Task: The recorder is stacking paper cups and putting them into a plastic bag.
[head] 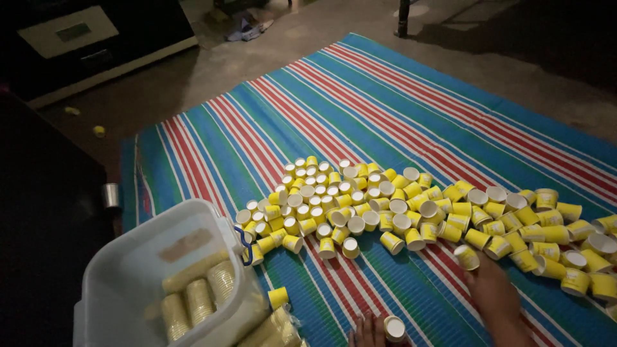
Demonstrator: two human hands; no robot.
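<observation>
Several small yellow paper cups (411, 212) with white insides lie scattered in a wide heap across a striped mat (360, 109). My right hand (493, 294) reaches in from the bottom right, fingers spread, with its fingertips at one tipped cup (467, 257) on the near edge of the heap. My left hand (367, 333) is mostly cut off at the bottom edge; its fingers close around a single cup (394, 328) whose white end faces up.
A translucent plastic bin (138, 257) at the bottom left holds stacked rows of cups (199, 299). More bagged stacks (273, 331) lie beside it. A dark cabinet (45, 212) stands left, and bare floor (212, 71) lies beyond the mat.
</observation>
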